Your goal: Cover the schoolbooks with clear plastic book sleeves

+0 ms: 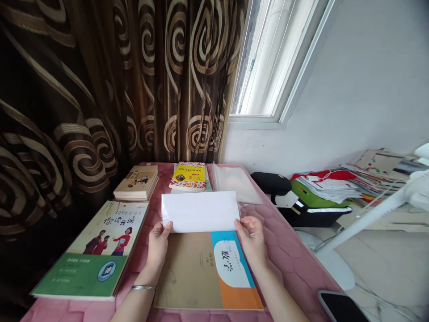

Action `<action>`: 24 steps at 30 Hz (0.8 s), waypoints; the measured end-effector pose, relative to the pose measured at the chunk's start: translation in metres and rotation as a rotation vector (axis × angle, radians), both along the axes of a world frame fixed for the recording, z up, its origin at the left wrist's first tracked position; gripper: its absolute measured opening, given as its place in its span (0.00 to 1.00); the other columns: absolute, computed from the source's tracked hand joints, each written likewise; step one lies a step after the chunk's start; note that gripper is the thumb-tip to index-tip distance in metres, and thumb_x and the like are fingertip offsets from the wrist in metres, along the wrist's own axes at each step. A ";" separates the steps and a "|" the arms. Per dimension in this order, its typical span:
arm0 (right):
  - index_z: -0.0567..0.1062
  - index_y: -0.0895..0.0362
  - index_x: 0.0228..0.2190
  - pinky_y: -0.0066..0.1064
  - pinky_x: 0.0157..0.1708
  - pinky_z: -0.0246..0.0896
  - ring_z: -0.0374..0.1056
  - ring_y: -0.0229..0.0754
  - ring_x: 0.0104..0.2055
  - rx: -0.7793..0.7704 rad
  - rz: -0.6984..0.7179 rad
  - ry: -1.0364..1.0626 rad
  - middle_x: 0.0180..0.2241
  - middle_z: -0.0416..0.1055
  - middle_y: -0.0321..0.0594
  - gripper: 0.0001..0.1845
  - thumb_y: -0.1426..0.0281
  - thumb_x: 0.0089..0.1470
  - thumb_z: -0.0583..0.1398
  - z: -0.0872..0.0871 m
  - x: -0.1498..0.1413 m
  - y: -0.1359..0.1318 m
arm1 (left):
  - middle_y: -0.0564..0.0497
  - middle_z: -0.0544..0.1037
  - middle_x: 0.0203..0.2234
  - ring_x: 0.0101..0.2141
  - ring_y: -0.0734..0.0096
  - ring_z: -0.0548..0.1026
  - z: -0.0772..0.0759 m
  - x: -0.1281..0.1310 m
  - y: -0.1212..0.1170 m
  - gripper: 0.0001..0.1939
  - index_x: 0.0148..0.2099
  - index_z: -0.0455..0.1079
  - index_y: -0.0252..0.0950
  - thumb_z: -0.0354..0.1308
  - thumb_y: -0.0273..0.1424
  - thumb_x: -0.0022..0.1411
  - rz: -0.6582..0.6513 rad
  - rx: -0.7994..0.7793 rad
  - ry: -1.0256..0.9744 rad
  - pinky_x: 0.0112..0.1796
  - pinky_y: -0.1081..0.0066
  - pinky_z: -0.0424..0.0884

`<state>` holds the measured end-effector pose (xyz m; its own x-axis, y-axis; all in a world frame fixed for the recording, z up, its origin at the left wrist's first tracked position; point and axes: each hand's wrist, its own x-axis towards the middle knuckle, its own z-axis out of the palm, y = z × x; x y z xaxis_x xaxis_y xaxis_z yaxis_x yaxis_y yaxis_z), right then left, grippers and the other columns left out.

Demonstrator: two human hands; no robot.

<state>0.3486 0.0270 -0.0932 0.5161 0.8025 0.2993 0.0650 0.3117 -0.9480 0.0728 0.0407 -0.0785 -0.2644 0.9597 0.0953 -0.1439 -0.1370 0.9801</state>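
Between my hands is a white rectangular sheet [201, 212] with glossy clear plastic along its side edges, perhaps a sleeve or cover; I cannot tell which. My left hand [159, 239] pinches its lower left corner, thumb on top. At the lower right corner, my right hand [250, 235] grips it the same way. The sheet is raised over the far part of a maths textbook [187, 273], whose cover is brown, blue, white and orange. That book lies flat below my hands on the pink quilted table cover [284, 277].
At left lie a large green-and-cream book stack [83, 268] and a smaller book stack [137, 182]. Farther back are a yellow-and-red book [189, 175] and clear plastic covers [236, 183]. A phone [340, 306] sits at the right edge. Beyond stand a white fan [365, 219] and piled papers [328, 188].
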 end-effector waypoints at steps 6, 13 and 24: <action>0.72 0.55 0.31 0.34 0.35 0.66 0.69 0.45 0.35 -0.090 -0.017 -0.063 0.32 0.73 0.40 0.23 0.50 0.43 0.65 0.004 0.002 -0.002 | 0.48 0.79 0.29 0.35 0.63 0.74 -0.002 0.001 0.001 0.21 0.33 0.73 0.33 0.65 0.47 0.46 -0.005 0.016 -0.020 0.43 0.64 0.67; 0.72 0.55 0.30 0.30 0.29 0.61 0.65 0.41 0.29 -0.108 0.060 -0.010 0.26 0.70 0.35 0.21 0.50 0.44 0.65 -0.002 0.008 0.001 | 0.48 0.79 0.31 0.36 0.63 0.74 0.000 0.001 -0.001 0.21 0.34 0.73 0.34 0.65 0.47 0.47 -0.026 0.020 -0.026 0.44 0.65 0.67; 0.64 0.54 0.22 0.28 0.24 0.53 0.57 0.37 0.24 -0.080 0.047 -0.126 0.21 0.61 0.32 0.21 0.51 0.49 0.61 0.002 0.006 -0.001 | 0.46 0.80 0.31 0.37 0.59 0.75 0.000 0.001 0.000 0.25 0.37 0.74 0.32 0.65 0.49 0.46 -0.016 -0.012 0.041 0.43 0.63 0.68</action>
